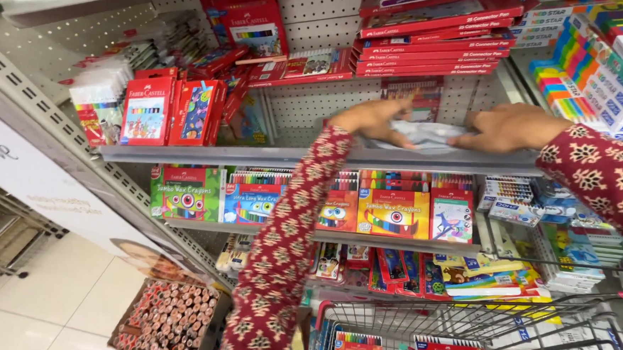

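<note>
On upper shelf point(256, 155) — left hand point(371, 119), right hand point(506, 127) flat, fingers pressing white cloth point(424, 135).

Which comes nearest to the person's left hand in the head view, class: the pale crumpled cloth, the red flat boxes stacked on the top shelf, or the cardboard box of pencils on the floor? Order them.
From the left hand:
1. Pale crumpled cloth, touching it, on the grey shelf.
2. Red flat boxes, stacked on the shelf above.
3. Cardboard box of pencils, far below-left on the floor.

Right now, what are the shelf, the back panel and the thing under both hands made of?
Shelf: looks like grey painted metal, thin straight edge. Back panel: pegboard, probably painted metal, regular holes. Thing under the hands: pale crumpled sheet, cloth or plastic, cannot tell. Left hand, right hand rest on it.
</note>
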